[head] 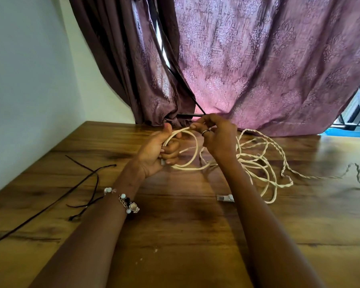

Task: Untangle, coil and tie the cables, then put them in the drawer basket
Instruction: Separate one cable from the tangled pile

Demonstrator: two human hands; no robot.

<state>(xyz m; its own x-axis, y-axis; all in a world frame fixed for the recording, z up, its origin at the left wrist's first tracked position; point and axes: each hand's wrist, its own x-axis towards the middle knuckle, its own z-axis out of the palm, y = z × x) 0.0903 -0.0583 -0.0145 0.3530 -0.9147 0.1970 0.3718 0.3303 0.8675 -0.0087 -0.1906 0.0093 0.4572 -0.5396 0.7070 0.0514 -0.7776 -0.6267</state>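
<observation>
Hands work above a wooden desk — left hand grips a small coil of cream cable, right hand pinches the strand feeding it. Loose twisted loops lie tangled just right, so pulling could tighten a knot.

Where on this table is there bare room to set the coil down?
Bare wood lies near the table edge, between the forearms, and at the far left corner by the wall. It is crowded right of the right hand with loose cream cable, and left with black ties.
</observation>
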